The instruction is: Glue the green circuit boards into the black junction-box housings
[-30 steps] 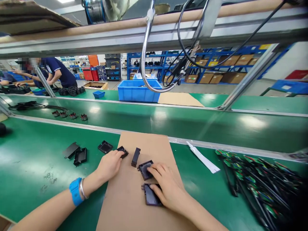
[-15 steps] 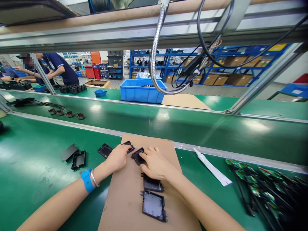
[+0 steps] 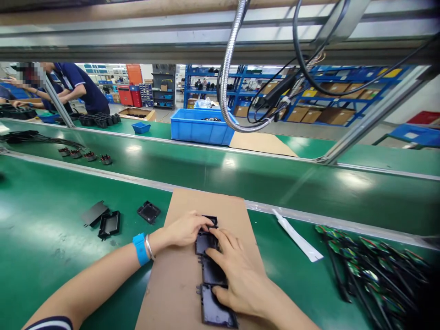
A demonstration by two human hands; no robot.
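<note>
Several shallow black plastic case halves lie in a row on a cardboard sheet (image 3: pixel 178 275). At the far end, my left hand (image 3: pixel 187 229) pinches the edge of a case half (image 3: pixel 210 220), partly hidden by its fingers. My right hand (image 3: pixel 240 275) lies over the row with fingers spread, its fingertips touching the case halves nearer me. Of these, the nearest case half (image 3: pixel 215 311) and the middle case half (image 3: pixel 210 270) show their hollow insides. Another case half (image 3: pixel 206 243) sits just under the left fingers.
Left on the green bench are a loose case half (image 3: pixel 149 211), a flat black cover (image 3: pixel 94 213) and a black case (image 3: pixel 110 224). To the right lie a white tube (image 3: pixel 299 238) and a heap of wired circuit boards (image 3: pixel 360 266). A metal flexible hose (image 3: pixel 228 68) hangs overhead.
My left hand has moved right and brought its case half to the row's far end. The right hand has set its case half in line, come nearer me and spread its fingers.
</note>
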